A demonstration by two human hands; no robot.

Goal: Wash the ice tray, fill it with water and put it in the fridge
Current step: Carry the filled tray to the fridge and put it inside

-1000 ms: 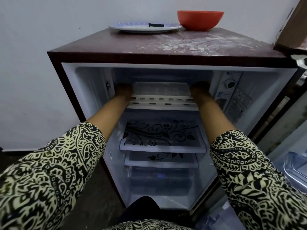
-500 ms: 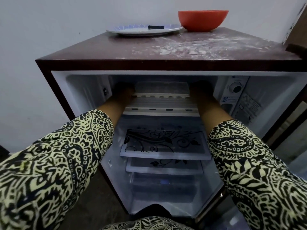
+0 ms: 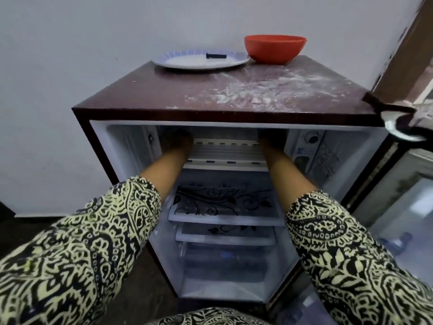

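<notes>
Reaching into the open fridge (image 3: 234,124), top freezer compartment, both arms | ice tray (image 3: 225,135) lies deep inside, dim, between the hands | left hand (image 3: 179,140) and right hand (image 3: 270,139) at its ends, shadowed; grip cannot be told | plate (image 3: 187,61) and red bowl (image 3: 275,51) side by side on fridge top.

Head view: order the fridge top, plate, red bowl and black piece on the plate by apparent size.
Largest: fridge top, by far.
Next: plate and bowl, too close to rank; the plate looks wider, the bowl taller.
Smallest: black piece.
</notes>
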